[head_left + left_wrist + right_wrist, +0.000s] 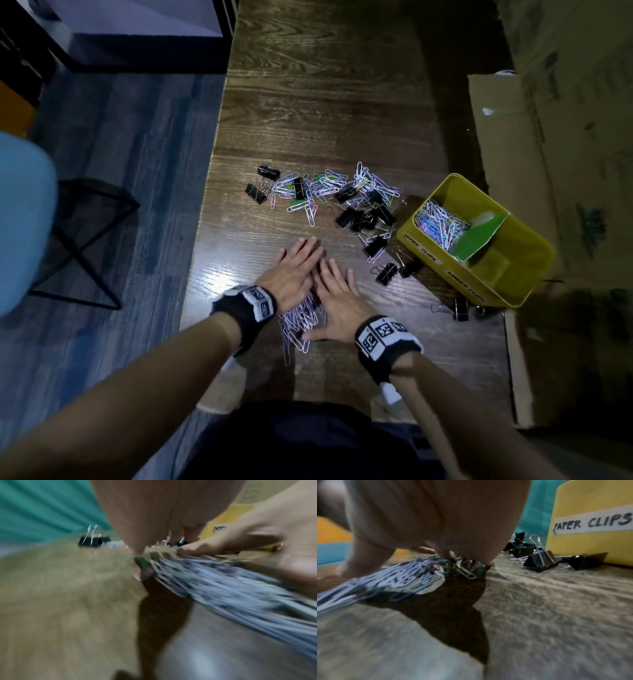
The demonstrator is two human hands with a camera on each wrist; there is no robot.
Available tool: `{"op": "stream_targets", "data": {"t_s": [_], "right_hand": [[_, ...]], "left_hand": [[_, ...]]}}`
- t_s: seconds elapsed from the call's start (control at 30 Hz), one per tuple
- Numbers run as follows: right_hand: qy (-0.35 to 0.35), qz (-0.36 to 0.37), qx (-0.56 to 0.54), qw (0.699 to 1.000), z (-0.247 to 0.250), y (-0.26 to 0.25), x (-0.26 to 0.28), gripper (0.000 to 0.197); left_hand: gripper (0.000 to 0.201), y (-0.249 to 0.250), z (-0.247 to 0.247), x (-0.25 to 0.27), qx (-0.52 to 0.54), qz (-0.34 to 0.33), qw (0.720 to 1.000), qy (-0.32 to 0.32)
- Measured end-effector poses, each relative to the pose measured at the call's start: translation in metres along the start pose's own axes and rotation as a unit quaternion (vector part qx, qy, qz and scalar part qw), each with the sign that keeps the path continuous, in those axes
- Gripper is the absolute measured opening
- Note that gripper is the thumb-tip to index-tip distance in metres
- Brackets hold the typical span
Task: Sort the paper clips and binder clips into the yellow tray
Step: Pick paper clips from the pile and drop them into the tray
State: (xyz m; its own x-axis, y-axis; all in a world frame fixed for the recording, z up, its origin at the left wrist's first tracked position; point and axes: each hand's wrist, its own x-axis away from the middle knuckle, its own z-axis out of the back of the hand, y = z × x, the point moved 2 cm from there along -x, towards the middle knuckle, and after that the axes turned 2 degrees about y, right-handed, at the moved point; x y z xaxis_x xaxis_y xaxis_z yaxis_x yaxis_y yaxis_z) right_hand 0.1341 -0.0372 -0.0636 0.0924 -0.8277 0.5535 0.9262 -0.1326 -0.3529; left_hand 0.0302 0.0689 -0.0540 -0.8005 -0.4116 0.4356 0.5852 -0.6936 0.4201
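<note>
Your left hand (297, 270) and right hand (337, 301) lie flat on the desk (322, 102), fingers (310, 251) straight and released, grasping nothing; the 2 hands angle toward each other, fingertips overlapping, and press on a heap of paper clips (299, 320) that shows between and beneath your palms at the near edge. Farther away, a scatter of paper clips mixed with black binder clips (356, 212) spreads across the desk. More binder clips trail rightward to the yellow tray (534, 246), which stands on the desk's right side, just beside a cardboard box (555, 137). The tray's far-left compartment, labelled "PAPER CLIPS" (592, 523), holds paper clips; a green divider (478, 236) separates it from the near-right compartment.
</note>
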Motion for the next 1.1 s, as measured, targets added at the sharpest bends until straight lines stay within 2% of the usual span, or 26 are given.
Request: {"op": "stream_targets", "data": {"t_s": [0.07,0.17,0.27,0.37,0.5,0.63,0.73,0.8,0.93,1.1], "right_hand": [[0.012,0.007,-0.002,1.0,-0.006,-0.004,0.011,0.114],[0.082,-0.036,-0.037,0.995,-0.003,-0.006,0.027,0.093],[0.138,-0.08,-0.045,0.986,0.006,-0.012,0.033,0.078],[0.136,-0.097,-0.063,0.984,0.007,-0.019,0.026,0.067],[0.131,-0.107,-0.114,0.979,0.012,-0.021,0.015,0.048],[0.102,-0.159,-0.149,0.971,0.011,-0.013,0.008,0.037],[0.098,-0.199,-0.226,0.949,0.013,-0.004,0.01,0.04],[0.105,-0.211,-0.289,0.928,0.016,0.005,0.015,0.047],[0.165,-0.205,-0.357,0.896,0.022,0.019,0.028,0.047],[0.217,-0.175,-0.477,0.834,0.034,0.028,0.046,0.044]], "left_hand": [[0.06,-0.003,0.004,-0.004,-0.054,-0.031,0.997,-0.041],[0.055,-0.007,-0.002,0.015,-0.095,-0.075,0.992,-0.047],[0.058,-0.011,-0.01,0.039,-0.116,-0.109,0.987,-0.012],[0.044,-0.013,-0.011,0.046,-0.075,-0.11,0.99,0.038],[0.03,-0.011,-0.006,0.036,0.046,-0.06,0.993,0.091],[0.017,-0.016,0.003,0.03,0.131,0.043,0.985,0.106],[0.013,-0.022,0.011,0.029,0.229,0.136,0.958,0.106],[0.013,-0.027,0.014,0.03,0.293,0.168,0.936,0.096],[0.016,-0.036,0.023,0.033,0.386,0.188,0.898,0.097],[0.018,-0.034,0.043,0.031,0.493,0.196,0.839,0.121]]}}
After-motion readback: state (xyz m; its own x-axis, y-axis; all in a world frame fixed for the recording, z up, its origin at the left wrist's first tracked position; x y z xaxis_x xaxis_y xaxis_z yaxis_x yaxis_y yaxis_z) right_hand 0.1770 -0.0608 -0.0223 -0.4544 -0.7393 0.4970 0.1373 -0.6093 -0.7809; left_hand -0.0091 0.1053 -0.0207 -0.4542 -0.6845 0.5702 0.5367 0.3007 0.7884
